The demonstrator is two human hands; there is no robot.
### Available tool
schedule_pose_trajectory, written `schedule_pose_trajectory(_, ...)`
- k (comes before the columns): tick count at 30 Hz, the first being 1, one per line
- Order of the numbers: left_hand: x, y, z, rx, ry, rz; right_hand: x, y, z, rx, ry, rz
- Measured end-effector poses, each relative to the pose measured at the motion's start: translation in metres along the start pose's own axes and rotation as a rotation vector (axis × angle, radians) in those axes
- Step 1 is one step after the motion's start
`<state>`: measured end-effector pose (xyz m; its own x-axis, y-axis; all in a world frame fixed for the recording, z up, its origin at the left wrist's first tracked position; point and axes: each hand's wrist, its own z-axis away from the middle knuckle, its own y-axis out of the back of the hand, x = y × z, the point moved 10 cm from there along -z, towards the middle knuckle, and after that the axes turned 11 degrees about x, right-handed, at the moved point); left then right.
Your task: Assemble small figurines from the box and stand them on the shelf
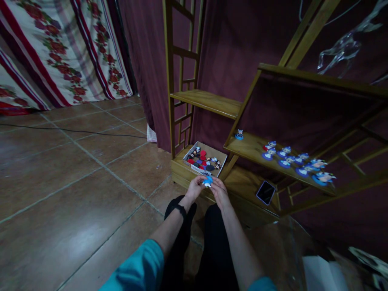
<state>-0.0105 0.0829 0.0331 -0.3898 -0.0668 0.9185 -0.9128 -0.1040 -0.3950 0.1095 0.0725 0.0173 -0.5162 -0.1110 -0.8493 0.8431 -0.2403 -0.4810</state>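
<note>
Between my two hands is a small blue and white figurine (207,182), held in front of the box and above my knees. My left hand (195,188) grips it from the left, fingers closed on its side. From the right, my right hand (219,190) pinches the same figurine. Just beyond the hands a cardboard box (224,161) stands on the low shelf, with several small figurines and red, purple and dark round bases lying loose in it.
On the shelf (253,146) to the right stand several figurines (285,151) on blue or purple bases, with one small figurine (239,134) apart at the left end. A tablet or phone (266,192) lies on the lower shelf. A clear glass animal (342,50) stands higher up.
</note>
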Motion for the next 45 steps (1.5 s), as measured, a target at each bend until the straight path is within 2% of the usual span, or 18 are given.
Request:
schedule_pose_trajectory(11, 0.0, -0.005, 0.001, -0.057, -0.035, 0.065, 0.0, -0.002, 0.002, 0.001, -0.007, -0.007)
schedule_pose_trajectory(26, -0.003, -0.007, 0.001, -0.064, -0.024, 0.075, 0.001, 0.0, -0.001, -0.008, -0.002, 0.009)
schedule_pose_trajectory(32, 0.0, -0.002, 0.002, -0.014, -0.012, 0.077, 0.004, 0.002, -0.002, 0.002, -0.033, -0.013)
schedule_pose_trajectory(36, 0.001, -0.001, 0.004, -0.008, -0.002, -0.004, 0.007, 0.004, 0.0, 0.018, -0.072, -0.019)
schedule_pose_trajectory(45, -0.013, 0.01, 0.0, 0.067, 0.098, -0.053, 0.018, 0.004, 0.0, 0.054, -0.184, 0.026)
